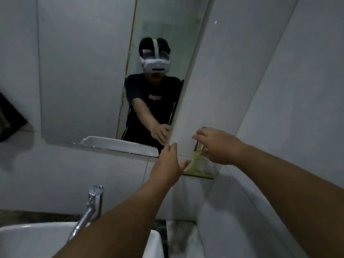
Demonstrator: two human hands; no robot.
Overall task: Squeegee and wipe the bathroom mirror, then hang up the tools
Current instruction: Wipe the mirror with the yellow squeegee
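A pale yellow-green translucent plastic squeegee (194, 165) was seen hanging flat against the grey tiled wall (279, 81), just right of the lower right corner of the frameless rectangular bathroom mirror (83, 81). Its dark rubber blade edge lay along the bottom, its narrow handle pointing up. The right hand (217, 146) was curled about the upper handle, fingers bent round it in what looked like a pinch; how firm the hold was could not be told. The left hand (167, 164) was held open, fingers straight, fingertips at the mirror's edge and thumb near the squeegee's wide shoulder. The tool was judged light and stiff, likely slick if wet, the rubber lip the one soft part; the handle neck was reckoned the place to be gripped. A chrome tap (91, 205) and white basin (37, 237) were seen below. No cloth could be made out.
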